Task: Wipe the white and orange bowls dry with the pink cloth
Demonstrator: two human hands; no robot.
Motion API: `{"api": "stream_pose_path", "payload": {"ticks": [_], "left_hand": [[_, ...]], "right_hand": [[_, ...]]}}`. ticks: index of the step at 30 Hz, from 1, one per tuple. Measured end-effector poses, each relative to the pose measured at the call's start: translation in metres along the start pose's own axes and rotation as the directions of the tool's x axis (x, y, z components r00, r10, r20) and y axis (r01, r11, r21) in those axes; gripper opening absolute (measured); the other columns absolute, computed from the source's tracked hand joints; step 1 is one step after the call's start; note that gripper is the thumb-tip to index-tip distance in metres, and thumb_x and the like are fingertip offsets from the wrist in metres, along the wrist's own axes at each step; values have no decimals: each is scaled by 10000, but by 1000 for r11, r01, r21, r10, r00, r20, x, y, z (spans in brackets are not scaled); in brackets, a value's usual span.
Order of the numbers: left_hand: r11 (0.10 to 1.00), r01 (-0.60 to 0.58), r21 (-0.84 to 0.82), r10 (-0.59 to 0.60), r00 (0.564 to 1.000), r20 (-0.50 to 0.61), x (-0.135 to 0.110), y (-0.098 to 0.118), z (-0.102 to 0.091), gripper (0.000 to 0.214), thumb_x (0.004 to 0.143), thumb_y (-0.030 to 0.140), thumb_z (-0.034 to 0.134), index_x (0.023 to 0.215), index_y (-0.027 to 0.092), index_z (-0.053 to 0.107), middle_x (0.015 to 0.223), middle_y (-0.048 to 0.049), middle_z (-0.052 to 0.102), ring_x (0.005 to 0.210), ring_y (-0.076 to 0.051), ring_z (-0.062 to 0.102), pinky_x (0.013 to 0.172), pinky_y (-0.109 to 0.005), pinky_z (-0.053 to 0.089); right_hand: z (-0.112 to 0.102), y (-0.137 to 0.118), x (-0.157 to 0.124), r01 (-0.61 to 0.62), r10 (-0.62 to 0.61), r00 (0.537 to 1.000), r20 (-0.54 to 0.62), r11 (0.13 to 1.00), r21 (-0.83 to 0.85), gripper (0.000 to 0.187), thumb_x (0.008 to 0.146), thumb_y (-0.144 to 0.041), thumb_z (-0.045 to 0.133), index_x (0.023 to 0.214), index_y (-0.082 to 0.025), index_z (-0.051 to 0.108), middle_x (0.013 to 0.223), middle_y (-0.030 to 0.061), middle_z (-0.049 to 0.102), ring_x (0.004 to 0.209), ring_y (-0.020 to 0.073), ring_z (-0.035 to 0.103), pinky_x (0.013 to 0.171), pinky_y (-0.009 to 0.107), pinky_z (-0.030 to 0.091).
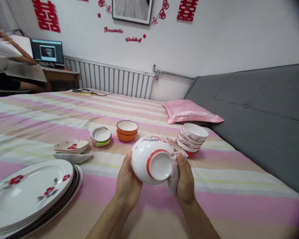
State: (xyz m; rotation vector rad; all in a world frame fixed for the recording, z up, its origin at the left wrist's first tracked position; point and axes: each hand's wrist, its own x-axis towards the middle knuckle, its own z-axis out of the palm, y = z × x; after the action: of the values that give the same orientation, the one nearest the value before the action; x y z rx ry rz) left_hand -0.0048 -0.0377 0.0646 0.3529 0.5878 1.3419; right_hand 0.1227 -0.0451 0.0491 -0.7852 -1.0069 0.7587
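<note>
Left hand (129, 186): I see fingers holding the white round ceramic bowl (141, 161).
Right hand (186, 181): fingers hold pale crumpled cloth (173, 176) against it.

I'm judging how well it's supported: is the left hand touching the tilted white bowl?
Touching. The head view shows the left hand cupped against the side of the tilted white bowl, with no gap between them.

This is a home bedroom, shown by the striped bedsheet (229, 205) beneath the left hand (128, 182) and right hand (185, 179), the pink pillow (190, 111) and headboard (259, 113) beyond to their right, and wedding lettering (133, 39) on the wall (214, 46) ahead.
</note>
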Motion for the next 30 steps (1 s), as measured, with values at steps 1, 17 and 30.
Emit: {"api": "stream_pose_path", "payload": {"ticks": [1,17,30], "left_hand": [[1000,-14,28,14,1000,8,0,-1,0,426,826,400,589,1216,229,608,1149,-40,676,1051,-244,618,834,-302,512],[785,-336,520,232,938,257,-4,-11,-16,483,806,537,550,708,89,701,542,-23,531,510,-109,433,456,-211,332],[438,-490,753,335,867,369,-9,-18,-14,489,818,507,510,509,130,542,483,-4,391,471,-96,341,443,-227,260]], "right_hand": [[-1,0,2,-23,23,1000,-3,999,46,246,895,-439,484,856,-235,617,1021,38,666,1124,213,556,1048,397,367],[-9,1,12,-213,210,977,41,965,154,360,878,-409,530,1176,-227,619,1258,39,610,1228,226,502,1109,416,302],[-9,-3,6,-90,94,996,3,968,-233,405,887,-459,503,1198,-221,607,1246,55,616,1206,232,514,1031,376,398]]}}
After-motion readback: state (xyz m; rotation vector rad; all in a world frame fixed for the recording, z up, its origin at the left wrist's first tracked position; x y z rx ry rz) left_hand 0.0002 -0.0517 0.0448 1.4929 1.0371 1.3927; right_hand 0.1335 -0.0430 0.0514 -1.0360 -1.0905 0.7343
